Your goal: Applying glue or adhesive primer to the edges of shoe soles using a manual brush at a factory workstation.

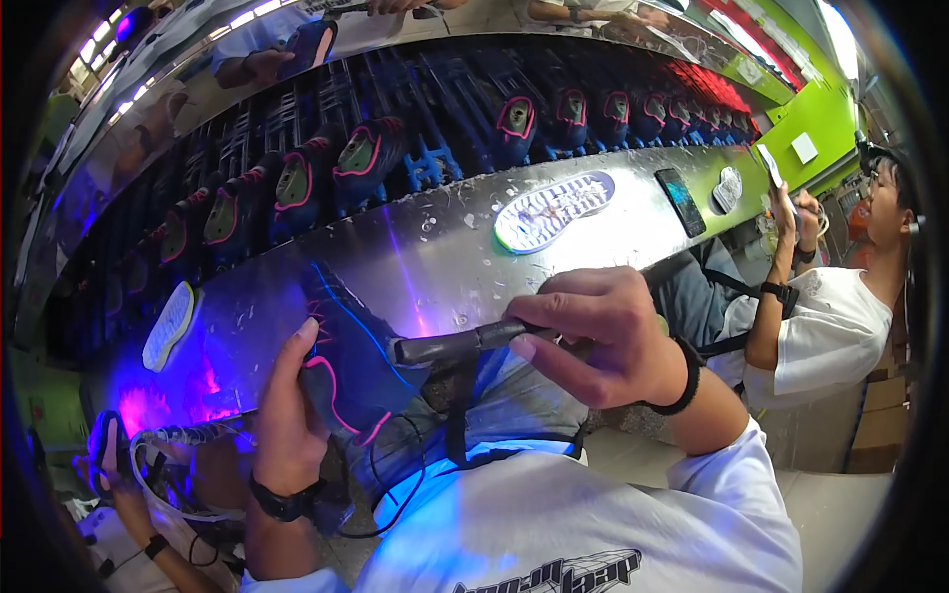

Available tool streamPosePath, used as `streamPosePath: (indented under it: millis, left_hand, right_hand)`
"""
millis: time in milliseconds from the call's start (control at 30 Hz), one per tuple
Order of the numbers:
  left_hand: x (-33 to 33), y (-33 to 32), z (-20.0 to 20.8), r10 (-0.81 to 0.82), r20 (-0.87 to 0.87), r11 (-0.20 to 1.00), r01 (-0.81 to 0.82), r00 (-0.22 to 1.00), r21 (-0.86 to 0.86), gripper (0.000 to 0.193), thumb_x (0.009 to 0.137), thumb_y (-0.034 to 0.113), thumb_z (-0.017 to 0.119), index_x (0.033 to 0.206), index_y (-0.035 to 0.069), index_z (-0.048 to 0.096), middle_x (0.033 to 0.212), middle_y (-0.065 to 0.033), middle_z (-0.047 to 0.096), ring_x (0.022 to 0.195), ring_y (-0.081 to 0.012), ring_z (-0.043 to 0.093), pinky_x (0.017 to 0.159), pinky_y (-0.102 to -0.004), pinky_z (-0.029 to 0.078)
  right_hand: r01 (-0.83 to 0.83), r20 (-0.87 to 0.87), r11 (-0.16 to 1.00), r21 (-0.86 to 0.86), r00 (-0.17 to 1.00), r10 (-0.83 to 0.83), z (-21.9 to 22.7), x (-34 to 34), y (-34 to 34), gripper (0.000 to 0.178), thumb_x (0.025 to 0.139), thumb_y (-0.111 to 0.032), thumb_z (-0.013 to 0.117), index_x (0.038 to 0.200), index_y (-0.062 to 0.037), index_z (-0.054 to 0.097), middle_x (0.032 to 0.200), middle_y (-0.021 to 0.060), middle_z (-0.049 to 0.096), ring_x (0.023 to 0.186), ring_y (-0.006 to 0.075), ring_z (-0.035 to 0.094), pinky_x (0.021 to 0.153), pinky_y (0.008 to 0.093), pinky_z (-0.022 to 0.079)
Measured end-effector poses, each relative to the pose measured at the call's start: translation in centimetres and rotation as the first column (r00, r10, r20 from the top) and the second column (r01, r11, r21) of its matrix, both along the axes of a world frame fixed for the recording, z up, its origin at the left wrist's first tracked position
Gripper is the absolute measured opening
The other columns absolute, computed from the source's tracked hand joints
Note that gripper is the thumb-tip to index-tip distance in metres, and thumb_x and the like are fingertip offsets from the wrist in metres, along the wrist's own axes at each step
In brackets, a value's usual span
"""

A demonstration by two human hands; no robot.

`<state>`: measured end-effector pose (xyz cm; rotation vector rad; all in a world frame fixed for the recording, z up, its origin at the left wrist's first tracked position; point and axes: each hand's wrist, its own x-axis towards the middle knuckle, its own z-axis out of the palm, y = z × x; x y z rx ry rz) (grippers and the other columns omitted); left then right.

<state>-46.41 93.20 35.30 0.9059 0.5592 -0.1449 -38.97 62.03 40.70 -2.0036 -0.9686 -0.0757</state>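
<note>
My left hand (pixel 293 410) is wrapped round a dark navy shoe upper (pixel 351 356) with pink trim, held tilted over my lap. A thin blue line runs along the edge of the upper that faces right. In my right hand (pixel 603 336) a black stick-shaped tool (pixel 455 344) is pinched between thumb and fingers. Its left end is at the blue-lined edge of the upper; I cannot tell whether it touches. On the metal bench in front lies a white patterned sole (pixel 554 211), with a smaller-looking pale sole (pixel 169 326) to the left.
Past the metal bench (pixel 435 232), several dark shoe uppers (pixel 297 183) with pink collars stand on a rack. A phone (pixel 680 202) lies on the bench at the right. One co-worker (pixel 830 306) sits right, holding a white sole; another person's hand (pixel 124 489) holds a shoe at lower left.
</note>
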Motion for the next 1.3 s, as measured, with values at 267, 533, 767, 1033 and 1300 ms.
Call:
streamPosePath:
  millis: [267, 533, 767, 1033, 1300]
  left_hand:
    - [-3.0, 0.4, -0.4, -0.289, 0.12, 0.877, 0.212, 0.95, 0.431, 0.05, 0.11, 0.037, 0.058, 0.151, 0.011, 0.046, 0.119, -0.0117, 0.075, 0.092, -0.0305, 0.078, 0.07, -0.0356, 0.062]
    - [-2.5, 1.3, -1.5, -0.118, -0.115, 0.982, 0.099, 0.986, -0.161, 0.048, 0.114, 0.052, 0.04, 0.144, 0.016, 0.053, 0.116, -0.0155, 0.075, 0.078, -0.0357, 0.077, 0.056, -0.0321, 0.059]
    - [-3.1, 1.1, -1.3, 0.003, -0.101, 1.0, -0.006, 0.995, -0.03, 0.053, 0.113, 0.056, 0.042, 0.14, 0.014, 0.058, 0.103, -0.0175, 0.077, 0.074, -0.0335, 0.077, 0.052, -0.0308, 0.058]
    - [-3.4, 2.2, -2.1, -0.099, -0.257, 0.969, 0.034, 0.961, -0.245, 0.063, 0.105, 0.062, 0.053, 0.128, 0.006, 0.069, 0.099, -0.0225, 0.076, 0.072, -0.0307, 0.074, 0.051, -0.026, 0.051]
    - [-4.1, 2.0, -1.8, -0.17, -0.259, 0.888, 0.034, 0.951, -0.459, 0.051, 0.102, 0.049, 0.063, 0.124, 0.004, 0.07, 0.107, -0.0242, 0.072, 0.077, -0.0319, 0.071, 0.048, -0.0267, 0.051]
  right_hand:
    - [-0.082, 0.18, 0.995, -0.05, 0.98, 0.089, 1.0, 2.4, 0.5, 0.027, 0.08, -0.008, 0.079, 0.105, 0.0034, 0.078, 0.074, 0.0146, 0.068, 0.062, 0.0294, 0.067, 0.057, 0.0387, 0.05]
    - [-0.041, 0.226, 0.998, 0.054, 0.974, 0.027, 1.1, 2.9, 2.1, 0.019, 0.085, -0.013, 0.079, 0.1, -0.0024, 0.077, 0.071, 0.0114, 0.064, 0.057, 0.032, 0.062, 0.052, 0.0423, 0.047]
    - [-0.016, 0.249, 0.999, -0.036, 0.968, 0.025, 1.7, 2.5, 2.5, 0.017, 0.085, -0.015, 0.079, 0.098, -0.0036, 0.077, 0.071, 0.0102, 0.064, 0.058, 0.0328, 0.063, 0.052, 0.0424, 0.047]
    - [-0.102, 0.283, 0.995, -0.022, 0.953, 0.104, 1.4, 3.1, 2.8, 0.026, 0.081, -0.01, 0.08, 0.104, 0.0014, 0.078, 0.076, 0.0165, 0.068, 0.063, 0.0326, 0.067, 0.058, 0.0397, 0.051]
    - [-0.086, 0.253, 0.993, 0.081, 0.965, 0.063, -0.5, 3.4, 3.6, 0.026, 0.082, -0.013, 0.079, 0.105, -0.0002, 0.08, 0.074, 0.014, 0.067, 0.061, 0.0314, 0.066, 0.056, 0.0397, 0.05]
